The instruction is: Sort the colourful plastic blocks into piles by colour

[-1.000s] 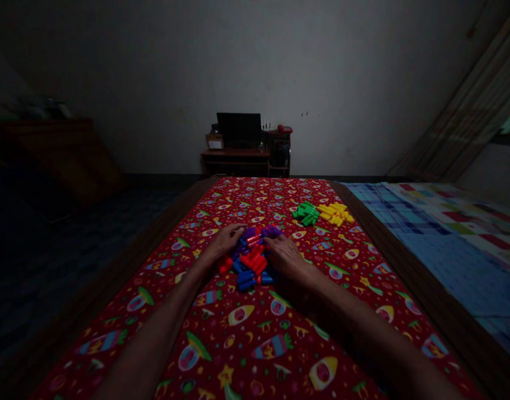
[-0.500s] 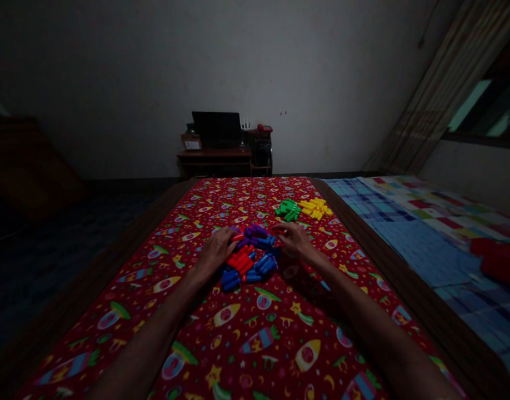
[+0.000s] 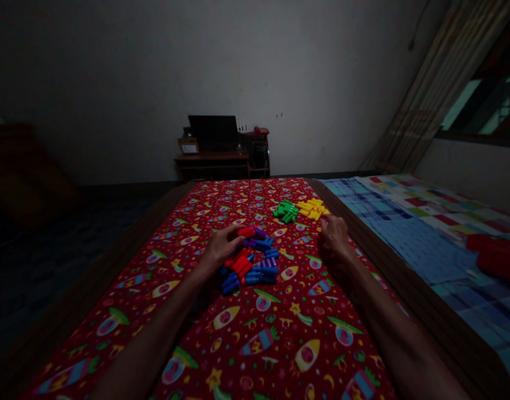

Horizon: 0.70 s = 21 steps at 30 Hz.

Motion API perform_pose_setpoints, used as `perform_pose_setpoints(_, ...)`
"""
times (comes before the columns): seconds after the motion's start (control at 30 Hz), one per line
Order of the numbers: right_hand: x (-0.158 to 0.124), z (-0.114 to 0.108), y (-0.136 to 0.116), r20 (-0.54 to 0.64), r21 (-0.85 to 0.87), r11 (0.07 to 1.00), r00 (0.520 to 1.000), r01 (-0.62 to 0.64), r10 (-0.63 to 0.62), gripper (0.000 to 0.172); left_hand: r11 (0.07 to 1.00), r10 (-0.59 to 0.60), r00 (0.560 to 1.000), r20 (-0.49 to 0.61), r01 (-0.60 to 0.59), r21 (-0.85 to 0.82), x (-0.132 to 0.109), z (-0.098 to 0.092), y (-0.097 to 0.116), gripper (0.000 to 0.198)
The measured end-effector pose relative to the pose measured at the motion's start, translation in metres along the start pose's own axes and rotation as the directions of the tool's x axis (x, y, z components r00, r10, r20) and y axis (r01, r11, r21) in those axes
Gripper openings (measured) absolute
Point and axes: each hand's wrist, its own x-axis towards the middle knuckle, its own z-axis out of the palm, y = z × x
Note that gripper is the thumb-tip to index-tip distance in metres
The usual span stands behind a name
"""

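A mixed heap of red, blue and purple plastic pegs (image 3: 251,261) lies on a red cloth with a rocket print (image 3: 255,333). My left hand (image 3: 221,247) rests on the heap's left side, fingers pinched on a red peg (image 3: 246,231) at its top. My right hand (image 3: 334,240) hovers to the right, away from the heap, fingers curled; whether it holds anything is hidden. Beyond it lie a green pile of pegs (image 3: 285,211) and a yellow pile of pegs (image 3: 312,208), side by side.
A wooden edge (image 3: 363,233) borders the cloth on the right, with a blue checked mattress (image 3: 438,233) and something red (image 3: 494,258) past it. A low desk with a dark screen (image 3: 215,141) stands at the far wall. The floor on the left is dark.
My right hand left the heap and moved right and away, toward the green and yellow piles. My left hand stayed on the heap and now pinches a red peg.
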Motion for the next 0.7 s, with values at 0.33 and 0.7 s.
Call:
perform_pose_setpoints(0.33,-0.044,0.019,-0.101,0.281,0.471,0.802,0.800,0.366,-0.530,0.029,0.937,0.271,0.945,0.180,-0.302,0.174,-0.017,0.016,0.013,0.030)
perform_pose_setpoints(0.7,0.002,-0.002,0.035,-0.018,-0.236,0.970,0.998,-0.059,0.056,0.021,0.844,0.131,0.942,0.310,-0.270,0.464,-0.014,0.002,-0.003,0.024)
